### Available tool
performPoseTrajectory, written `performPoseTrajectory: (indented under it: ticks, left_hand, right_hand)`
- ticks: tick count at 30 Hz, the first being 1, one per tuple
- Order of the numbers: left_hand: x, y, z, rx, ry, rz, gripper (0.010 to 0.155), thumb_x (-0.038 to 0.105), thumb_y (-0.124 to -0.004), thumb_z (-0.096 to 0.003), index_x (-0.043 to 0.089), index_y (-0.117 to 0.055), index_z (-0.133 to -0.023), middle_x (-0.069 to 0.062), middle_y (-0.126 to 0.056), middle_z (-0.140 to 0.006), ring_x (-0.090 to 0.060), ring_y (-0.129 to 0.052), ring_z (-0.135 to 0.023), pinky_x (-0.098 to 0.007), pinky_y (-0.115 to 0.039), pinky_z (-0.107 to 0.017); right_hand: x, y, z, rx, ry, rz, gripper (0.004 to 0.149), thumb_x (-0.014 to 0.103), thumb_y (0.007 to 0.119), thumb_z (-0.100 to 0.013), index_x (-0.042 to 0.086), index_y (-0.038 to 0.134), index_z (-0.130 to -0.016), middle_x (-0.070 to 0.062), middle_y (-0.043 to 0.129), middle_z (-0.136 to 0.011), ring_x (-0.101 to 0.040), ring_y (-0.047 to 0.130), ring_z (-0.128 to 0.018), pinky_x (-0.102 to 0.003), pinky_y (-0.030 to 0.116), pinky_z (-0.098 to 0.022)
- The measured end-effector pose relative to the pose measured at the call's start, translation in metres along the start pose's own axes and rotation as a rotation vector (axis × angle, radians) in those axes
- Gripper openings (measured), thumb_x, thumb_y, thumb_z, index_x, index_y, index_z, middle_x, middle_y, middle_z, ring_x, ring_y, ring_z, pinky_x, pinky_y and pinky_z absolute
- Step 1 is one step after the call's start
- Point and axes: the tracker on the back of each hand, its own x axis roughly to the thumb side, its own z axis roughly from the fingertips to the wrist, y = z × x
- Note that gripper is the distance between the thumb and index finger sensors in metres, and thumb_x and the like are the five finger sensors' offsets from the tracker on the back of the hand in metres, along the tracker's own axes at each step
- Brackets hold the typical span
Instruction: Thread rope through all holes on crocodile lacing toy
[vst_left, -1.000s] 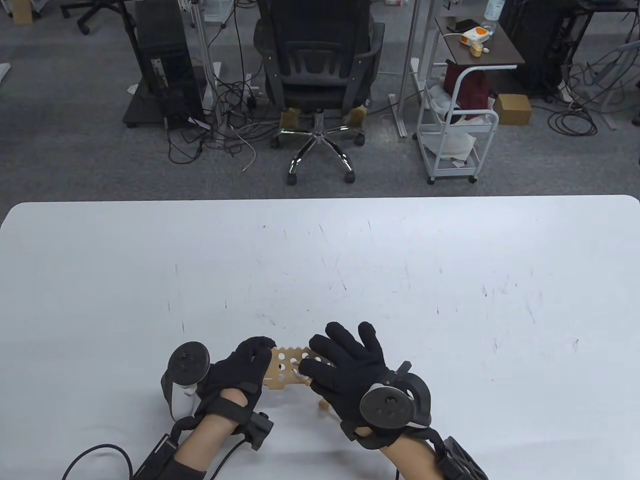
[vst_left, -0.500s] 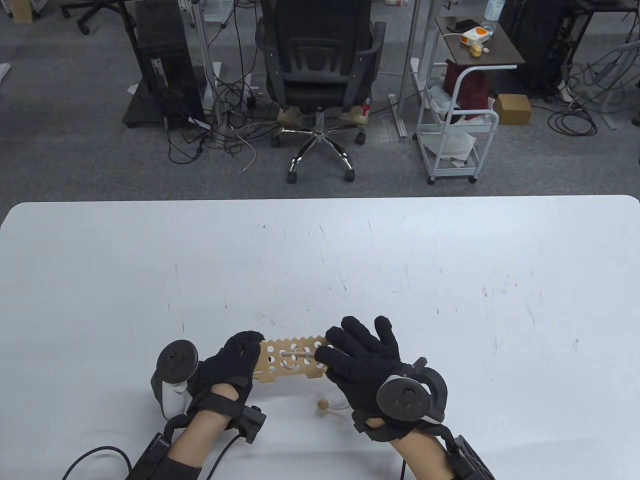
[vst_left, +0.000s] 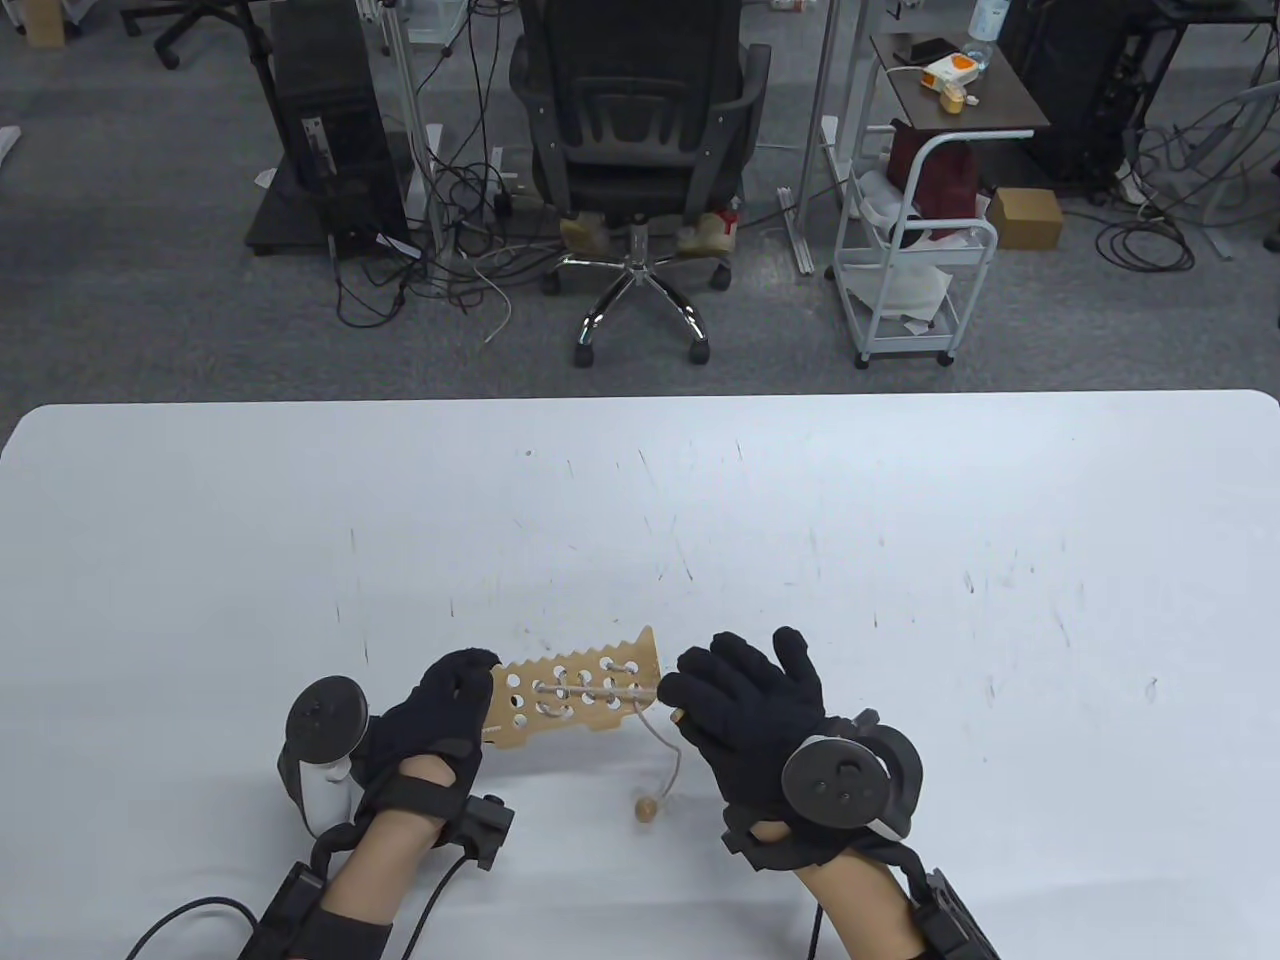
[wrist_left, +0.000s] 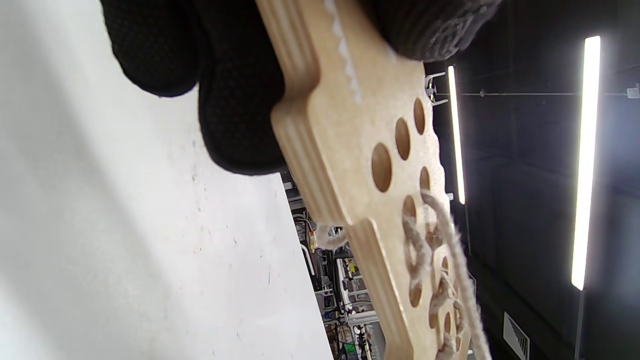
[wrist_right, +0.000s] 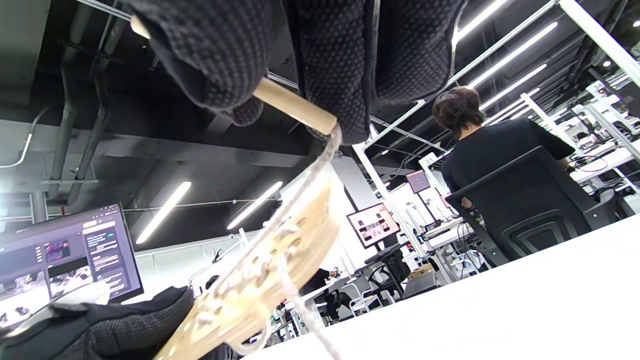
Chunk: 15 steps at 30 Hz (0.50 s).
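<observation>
Wooden crocodile board (vst_left: 573, 693) held over white table (vst_left: 900, 560).

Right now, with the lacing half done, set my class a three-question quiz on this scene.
1. True or false: the board lies flat on the table.
2. What does the right hand pinch? A) the bead B) the wooden needle C) nothing
3. Fill in: the bead at the rope's end rests on the ____.

Key
1. False: the left hand holds it up by one end.
2. B: the needle, rope trailing from it to the board.
3. table
</observation>
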Motion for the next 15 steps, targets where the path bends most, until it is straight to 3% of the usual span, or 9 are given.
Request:
performPoseTrajectory:
  ticks: [15]
  left_hand:
    - [-0.009, 0.023, -0.007, 0.094, 0.038, 0.042, 0.051, 0.045, -0.073, -0.0433, 0.024, -0.075, -0.09, 0.0, -0.095, -0.07, -0.019, -0.106, -0.049, -0.046, -0.08, -0.058]
  right_hand:
    - [-0.018, -0.019, -0.002, -0.067, 0.059, 0.004, 0.041, 0.028, 0.082, -0.045, 0.029, 0.084, -0.085, -0.016, 0.097, -0.083, -0.049, 0.081, -0.082, -0.072, 0.034, -0.068]
